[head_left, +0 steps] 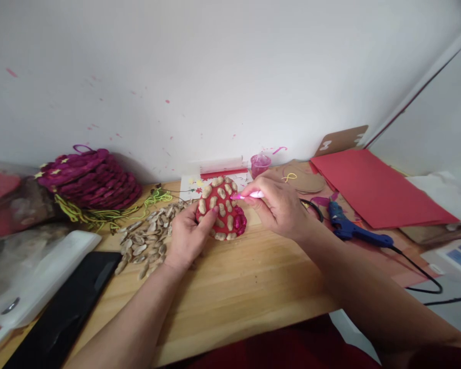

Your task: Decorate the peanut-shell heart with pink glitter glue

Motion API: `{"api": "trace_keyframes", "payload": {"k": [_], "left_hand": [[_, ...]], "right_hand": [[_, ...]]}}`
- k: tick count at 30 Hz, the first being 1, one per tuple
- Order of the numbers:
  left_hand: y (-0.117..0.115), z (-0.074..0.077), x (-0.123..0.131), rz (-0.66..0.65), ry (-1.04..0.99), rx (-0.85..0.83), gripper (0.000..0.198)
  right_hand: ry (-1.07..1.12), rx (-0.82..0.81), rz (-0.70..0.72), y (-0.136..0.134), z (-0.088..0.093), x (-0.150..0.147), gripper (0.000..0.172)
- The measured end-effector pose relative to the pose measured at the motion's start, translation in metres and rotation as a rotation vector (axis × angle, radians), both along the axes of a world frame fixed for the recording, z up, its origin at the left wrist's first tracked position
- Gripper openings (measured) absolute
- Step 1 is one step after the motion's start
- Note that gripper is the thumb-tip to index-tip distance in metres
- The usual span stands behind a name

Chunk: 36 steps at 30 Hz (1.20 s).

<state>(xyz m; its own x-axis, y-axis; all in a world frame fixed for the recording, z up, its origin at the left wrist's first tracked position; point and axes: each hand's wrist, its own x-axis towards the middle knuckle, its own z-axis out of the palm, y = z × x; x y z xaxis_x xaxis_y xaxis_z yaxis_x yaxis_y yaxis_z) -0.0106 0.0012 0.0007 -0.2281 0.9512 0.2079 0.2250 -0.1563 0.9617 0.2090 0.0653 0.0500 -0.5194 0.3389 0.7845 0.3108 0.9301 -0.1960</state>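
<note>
In my left hand (192, 230) is a red card disc (223, 206) with peanut shells stuck over its face, tilted up from the table. The thumb lies across its front and the other fingers are behind it. Several shells at its lower right edge are coated in shiny magenta paint. My right hand (278, 207) pinches a paintbrush (255, 195) with a white handle. Its pink tip is at a shell on the disc's right side. Loose peanut shells (148, 236) are spread beside my left hand.
A plastic cup of pink paint (260, 164) stands near the wall. To the right are a blue glue gun (361, 233) with a cord and red card sheets (380, 184). Stacked magenta pieces (92, 179) sit back left, with a black flat device (65, 312) in front.
</note>
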Motion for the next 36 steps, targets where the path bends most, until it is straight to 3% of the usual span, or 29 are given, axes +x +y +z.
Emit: {"api": "trace_keyframes", "payload": {"k": [11,16,22,36], "left_hand": [[0.0008,0.0013,0.0013,0.002,-0.011,-0.007,0.023],[0.0003,0.0008,0.0004,0.005,-0.015,-0.004,0.024],[0.0003,0.0024,-0.0003,0.004,0.003,0.005,0.026],[0.0007,0.0012,-0.0010,0.019,0.010,-0.001,0.024]], "right_hand": [[0.038,-0.011,-0.080,-0.0003,0.0023,0.0039,0.007],[0.025,-0.039,-0.024,-0.0003,-0.0002,0.0011,0.006],[0.062,-0.030,-0.080,-0.0007,0.0000,0.0021,0.006],[0.036,-0.081,-0.066,0.0002,0.0018,0.0039,0.007]]}}
